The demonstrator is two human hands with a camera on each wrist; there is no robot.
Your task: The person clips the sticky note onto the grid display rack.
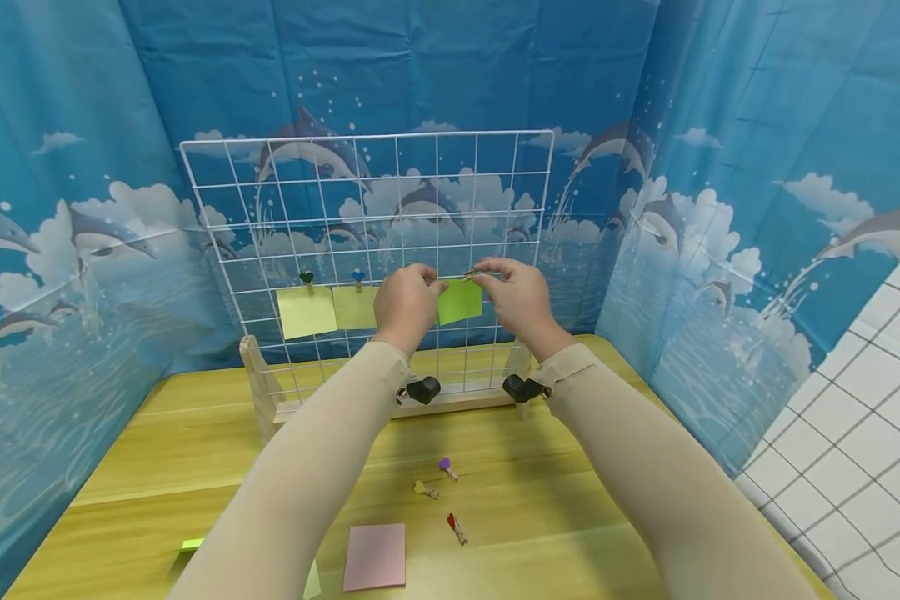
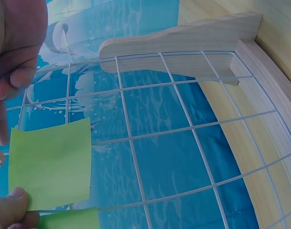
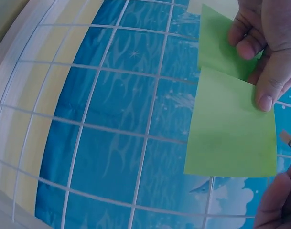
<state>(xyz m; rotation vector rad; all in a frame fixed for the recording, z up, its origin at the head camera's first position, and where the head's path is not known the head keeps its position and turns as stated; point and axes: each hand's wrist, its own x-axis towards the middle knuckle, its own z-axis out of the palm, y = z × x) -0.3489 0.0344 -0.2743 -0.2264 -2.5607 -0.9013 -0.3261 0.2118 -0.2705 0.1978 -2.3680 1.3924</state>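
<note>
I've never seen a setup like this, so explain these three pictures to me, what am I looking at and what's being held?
There is no robot here: these are a person's two bare hands. The wide picture comes from a camera worn on the head, looking forward and down. The two closer pictures come from cameras on the left and right wrists.

A white wire grid stands on the table, with notes clipped to it, such as a pale yellow note. The left hand holds a bright green note in front of the grid. The right hand pinches a small wooden clip near that note's top edge.

Lying on the table are a purple clip, a yellow clip, a red clip and pink note paper. The forearms hide part of the surface.
</note>
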